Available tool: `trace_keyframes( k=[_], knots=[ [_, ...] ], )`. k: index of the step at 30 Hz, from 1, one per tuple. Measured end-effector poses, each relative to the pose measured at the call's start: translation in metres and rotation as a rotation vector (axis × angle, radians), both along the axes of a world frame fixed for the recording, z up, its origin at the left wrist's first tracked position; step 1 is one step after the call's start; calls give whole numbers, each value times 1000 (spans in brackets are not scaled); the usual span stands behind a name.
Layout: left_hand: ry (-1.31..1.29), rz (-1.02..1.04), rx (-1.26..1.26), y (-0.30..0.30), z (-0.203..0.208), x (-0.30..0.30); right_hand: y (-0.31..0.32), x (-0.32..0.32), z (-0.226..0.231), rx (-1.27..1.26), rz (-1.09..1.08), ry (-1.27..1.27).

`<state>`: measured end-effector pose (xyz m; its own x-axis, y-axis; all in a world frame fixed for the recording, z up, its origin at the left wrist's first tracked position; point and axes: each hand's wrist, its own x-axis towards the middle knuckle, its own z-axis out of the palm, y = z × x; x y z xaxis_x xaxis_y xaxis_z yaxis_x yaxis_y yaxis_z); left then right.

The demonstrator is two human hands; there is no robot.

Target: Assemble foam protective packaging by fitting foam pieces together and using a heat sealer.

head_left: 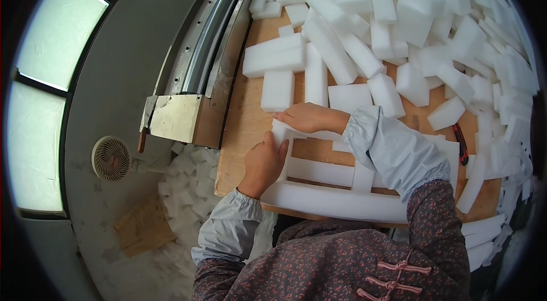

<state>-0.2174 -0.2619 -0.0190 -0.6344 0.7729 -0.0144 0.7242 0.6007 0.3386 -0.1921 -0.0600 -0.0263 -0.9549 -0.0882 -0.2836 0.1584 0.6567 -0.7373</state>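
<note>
A white foam frame (336,200) with crosspieces inside lies at the near edge of the wooden table. My left hand (264,165) is closed round its left side strip, thumb up. Across the frame's far left corner reaches my right hand (310,118), its fingers bent down and pressed on the foam there. The fingertips of both hands are partly hidden. Just beyond my right hand stands a white foam block (278,90), and a longer foam block (275,55) lies behind it.
Loose white foam blocks (410,21) are heaped over the table's far and right parts. A red and black utility knife (461,144) lies at the right. A metal roller machine (196,61) stands along the left edge (231,147). A small fan (111,158) and foam scraps (191,187) are lower left.
</note>
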Motion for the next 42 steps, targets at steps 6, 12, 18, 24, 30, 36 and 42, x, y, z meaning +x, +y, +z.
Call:
trace_keyframes(
  k=[6,12,18,24,30,36,42],
  knots=[
    [5,65,0,8,-13,1,-12,10,4,79,15,61],
    [-3,75,-11,5,1,0,-11,9,3,162,-13,156],
    [-304,137,319,-57,4,-3,-26,35,24,229,-43,617],
    [-687,227,419,-100,16,43,-75,27,15,206,340,802],
    [-758,325,500,-120,5,49,-71,44,40,100,283,775],
    [-571,174,328,-82,19,7,-69,79,11,-356,-144,-202],
    [-474,-12,14,-49,20,-14,-86,71,-18,-1049,-528,-567]
  ],
)
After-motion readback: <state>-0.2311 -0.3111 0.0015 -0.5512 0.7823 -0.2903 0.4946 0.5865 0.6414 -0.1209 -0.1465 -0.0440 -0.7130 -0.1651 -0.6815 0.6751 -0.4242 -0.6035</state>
